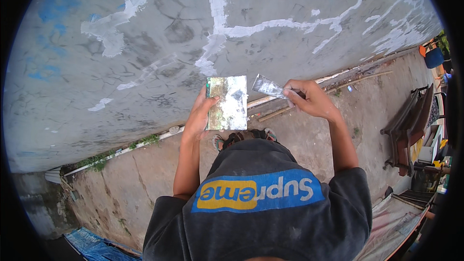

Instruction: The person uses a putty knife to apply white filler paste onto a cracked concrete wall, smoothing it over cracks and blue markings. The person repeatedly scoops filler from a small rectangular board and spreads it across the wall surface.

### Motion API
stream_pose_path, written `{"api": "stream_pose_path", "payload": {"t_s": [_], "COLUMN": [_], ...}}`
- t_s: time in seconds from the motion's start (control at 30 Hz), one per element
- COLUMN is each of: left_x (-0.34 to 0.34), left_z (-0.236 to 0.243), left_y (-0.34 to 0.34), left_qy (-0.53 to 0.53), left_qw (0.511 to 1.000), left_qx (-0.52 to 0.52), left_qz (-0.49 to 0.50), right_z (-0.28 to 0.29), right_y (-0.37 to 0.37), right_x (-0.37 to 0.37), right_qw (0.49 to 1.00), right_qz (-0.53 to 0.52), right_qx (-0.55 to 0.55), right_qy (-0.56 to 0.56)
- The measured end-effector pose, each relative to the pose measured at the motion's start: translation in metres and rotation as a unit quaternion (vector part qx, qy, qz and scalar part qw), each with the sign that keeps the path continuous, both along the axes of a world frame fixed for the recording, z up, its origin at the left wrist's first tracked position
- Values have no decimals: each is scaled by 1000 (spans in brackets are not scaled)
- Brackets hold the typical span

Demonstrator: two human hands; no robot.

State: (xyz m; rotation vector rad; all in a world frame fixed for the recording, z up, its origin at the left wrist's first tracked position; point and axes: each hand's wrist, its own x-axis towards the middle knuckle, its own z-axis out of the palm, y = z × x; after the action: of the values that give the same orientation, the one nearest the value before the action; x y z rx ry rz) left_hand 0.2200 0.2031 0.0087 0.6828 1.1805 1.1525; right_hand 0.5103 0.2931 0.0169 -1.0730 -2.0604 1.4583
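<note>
My left hand [199, 113] grips a flat rectangular board [227, 103] by its left side, thumb on top. White paste is smeared over the board's right part, and its left part is brownish. To the right, my right hand [309, 99] pinches a putty knife [268, 87] near its narrow end. The knife's wide metal blade points left toward the board, a small gap apart from it, and has whitish smears. Beyond both hands rises a grey wall [159, 34] with cracks and white filler streaks [275, 26].
A pale pipe [169, 134] runs along the wall's foot, with small weeds [150, 140] beside it. On the concrete floor [367, 101] lies a thin pole [357, 78]. A brown wooden bench [411, 121] stands at right. Blue tarpaulin [99, 245] lies at lower left.
</note>
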Motion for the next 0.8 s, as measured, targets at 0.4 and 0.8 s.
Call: {"api": "stream_pose_path", "payload": {"t_s": [0.4, 0.8], "left_x": [4, 2], "left_z": [-8, -10], "left_y": [-2, -2], "left_qy": [34, -11], "left_qw": [999, 997], "left_qx": [-21, -67], "left_qz": [16, -24], "right_z": [4, -3], "right_y": [-6, -3], "right_x": [-4, -8], "right_qw": [997, 991], "right_qz": [45, 49], "right_qx": [41, 105], "right_qy": [-40, -72]}}
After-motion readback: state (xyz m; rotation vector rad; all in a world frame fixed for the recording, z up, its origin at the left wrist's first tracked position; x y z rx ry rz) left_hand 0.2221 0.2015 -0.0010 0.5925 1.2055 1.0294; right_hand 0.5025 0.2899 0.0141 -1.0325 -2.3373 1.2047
